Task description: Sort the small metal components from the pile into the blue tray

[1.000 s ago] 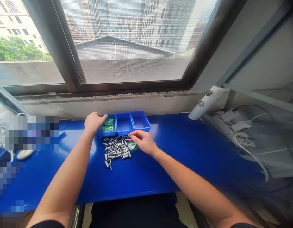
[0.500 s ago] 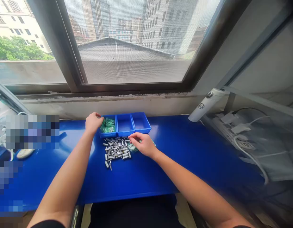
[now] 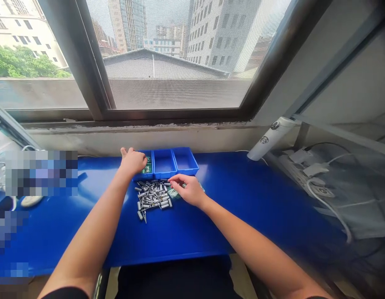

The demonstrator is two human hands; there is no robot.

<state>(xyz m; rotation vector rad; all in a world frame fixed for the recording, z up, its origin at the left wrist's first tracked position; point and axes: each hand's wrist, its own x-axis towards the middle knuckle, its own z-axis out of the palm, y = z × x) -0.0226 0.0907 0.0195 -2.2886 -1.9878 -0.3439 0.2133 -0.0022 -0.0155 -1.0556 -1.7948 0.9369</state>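
Note:
My left hand (image 3: 133,162) is over the left compartment of a blue three-part bin (image 3: 165,175), its fingers curled and its fingertips hidden. Below it, shiny green pieces (image 3: 148,166) that look like circuit boards lie in that compartment, partly covered by the hand. My right hand (image 3: 189,190) hovers at the right edge of a pile of silver metal parts (image 3: 153,195), short cylinders with thin shafts. Its thumb and fingers meet in a pinch, and anything between them is too small to make out. More green pieces (image 3: 173,192) lie partly under this hand.
The bin stands on a blue table (image 3: 242,199) by the wall below a window. A white bottle (image 3: 269,139) leans at the back right, near white plugs and cables (image 3: 314,166). At the left, a white object (image 3: 32,199) lies beside a blurred patch.
My left hand has moved right from the bin's left edge and now covers more of the left compartment. The right hand and the metal pile have stayed in place.

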